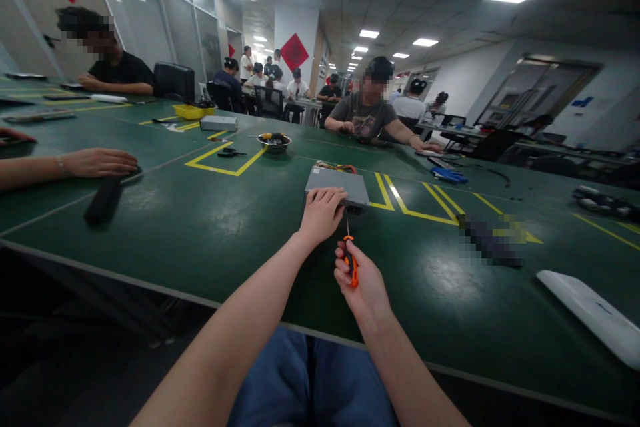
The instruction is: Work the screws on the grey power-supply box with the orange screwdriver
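- Resting flat on the green surface [240, 247], the grey metal case [347, 183] is located ahead of both hands.
- The left hand [323, 213] is laid over its near edge, fingers nearly together, not clamped.
- The right hand [365, 277] is clamped on the screwdriver [352, 268]; whether the case is touched by its tip cannot be told.
- The case is judged stiff, fairly heavy and slippery; it is best held by its sides, clear of the wires [345, 169].
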### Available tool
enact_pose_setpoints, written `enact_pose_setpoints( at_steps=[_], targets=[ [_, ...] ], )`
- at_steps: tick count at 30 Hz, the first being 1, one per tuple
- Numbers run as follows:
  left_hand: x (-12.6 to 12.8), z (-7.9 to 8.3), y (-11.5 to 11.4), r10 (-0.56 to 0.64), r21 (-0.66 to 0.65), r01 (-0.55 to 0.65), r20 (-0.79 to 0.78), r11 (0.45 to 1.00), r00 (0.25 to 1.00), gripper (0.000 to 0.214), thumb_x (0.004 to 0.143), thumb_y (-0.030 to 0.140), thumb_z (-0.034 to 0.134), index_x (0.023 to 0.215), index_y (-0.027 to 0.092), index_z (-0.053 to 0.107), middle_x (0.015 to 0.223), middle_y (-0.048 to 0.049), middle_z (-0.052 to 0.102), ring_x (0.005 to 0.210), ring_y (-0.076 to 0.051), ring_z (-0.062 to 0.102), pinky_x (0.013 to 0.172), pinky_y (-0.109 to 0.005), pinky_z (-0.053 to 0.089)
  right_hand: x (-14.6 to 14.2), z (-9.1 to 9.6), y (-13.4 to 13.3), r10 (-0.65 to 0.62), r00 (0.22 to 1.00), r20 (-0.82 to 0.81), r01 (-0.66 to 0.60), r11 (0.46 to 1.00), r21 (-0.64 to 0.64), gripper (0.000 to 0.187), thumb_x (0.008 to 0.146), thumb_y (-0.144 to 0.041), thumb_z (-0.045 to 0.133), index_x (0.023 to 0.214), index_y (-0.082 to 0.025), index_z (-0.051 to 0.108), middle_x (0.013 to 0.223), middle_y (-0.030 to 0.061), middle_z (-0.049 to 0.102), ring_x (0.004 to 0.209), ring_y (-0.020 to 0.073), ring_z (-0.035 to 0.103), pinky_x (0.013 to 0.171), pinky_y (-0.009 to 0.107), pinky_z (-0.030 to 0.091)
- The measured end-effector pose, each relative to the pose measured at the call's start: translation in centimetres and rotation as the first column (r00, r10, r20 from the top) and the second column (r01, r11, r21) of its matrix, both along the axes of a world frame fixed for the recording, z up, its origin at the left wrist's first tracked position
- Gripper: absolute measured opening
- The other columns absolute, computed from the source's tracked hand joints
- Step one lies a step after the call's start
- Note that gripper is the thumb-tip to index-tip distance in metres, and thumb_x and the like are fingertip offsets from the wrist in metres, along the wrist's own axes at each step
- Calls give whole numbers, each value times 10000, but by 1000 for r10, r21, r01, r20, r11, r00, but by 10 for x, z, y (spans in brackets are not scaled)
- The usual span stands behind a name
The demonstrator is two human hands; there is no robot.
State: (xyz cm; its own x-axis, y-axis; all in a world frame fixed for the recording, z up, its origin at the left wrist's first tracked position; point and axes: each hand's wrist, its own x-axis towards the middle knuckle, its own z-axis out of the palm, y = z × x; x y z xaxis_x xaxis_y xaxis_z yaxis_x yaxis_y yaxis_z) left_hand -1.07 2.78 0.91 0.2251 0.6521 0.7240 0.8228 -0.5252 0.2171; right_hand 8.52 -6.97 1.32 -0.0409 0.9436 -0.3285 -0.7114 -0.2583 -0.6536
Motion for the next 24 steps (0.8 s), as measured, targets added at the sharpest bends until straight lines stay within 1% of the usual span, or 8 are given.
enact_pose_setpoints(
  at_steps=[4,9,16,18,20,22,23,24],
  targets=[
    [1,-2,1,3,-4,-3,0,1000,1000,300,857,202,461,1148,259,511,1257,3,553,1187,-177,441,1012,-380,269,-1,7,2,-5,998,-67,1,997,-72,160,877,-158,459,760,-115,558,595,-10,510,373,16,387,273,81,276],
    [1,-5,3,-5,13,5,-65,1000,998,363,838,226,501,1197,285,483,1293,-20,510,1220,-197,401,1033,-410,235,2,19,1,102,978,-184,-128,982,-140,236,935,-203,367,875,-93,568,593,-12,479,432,34,458,354,86,388],
    [-2,-6,3,-57,48,65,-153,997,987,118,864,288,495,877,292,612,1303,34,507,1253,-212,355,1019,-455,210,8,31,3,164,957,-241,-189,978,-86,268,947,-185,307,911,-80,550,583,-10,484,408,36,452,357,88,394],
    [-3,-5,3,-60,44,67,-150,997,987,112,863,289,505,855,290,617,1291,42,521,1242,-212,367,1003,-461,218,12,27,4,189,975,-118,-198,978,-68,249,938,-211,357,895,-78,562,649,35,551,498,68,546,452,133,480],
    [-3,-4,4,-66,32,73,-164,997,984,108,861,289,513,861,295,621,1296,40,520,1234,-216,375,983,-471,227,22,20,4,204,972,119,-204,979,-11,215,910,-271,444,904,-98,573,778,88,614,683,138,634,615,234,551],
    [-3,-2,5,-72,23,78,-184,997,980,108,863,287,514,868,299,622,1303,39,515,1228,-221,378,965,-475,234,38,16,4,59,882,468,-187,954,233,251,860,-353,537,1012,-156,573,919,78,628,849,175,637,741,303,549],
    [-3,-2,5,-72,20,77,-192,997,979,109,865,284,513,873,299,620,1308,39,511,1229,-223,376,958,-475,236,48,15,4,-95,782,616,-225,879,421,324,842,-391,557,1098,-193,554,1027,80,616,942,190,614,806,337,532],
    [-3,-1,6,-70,20,75,-196,997,978,106,865,280,514,870,298,618,1308,41,512,1226,-224,377,948,-474,239,58,16,4,-258,661,705,-336,738,585,416,830,-405,566,1199,-219,511,1173,95,562,1061,216,562,885,381,494]
  ],
)
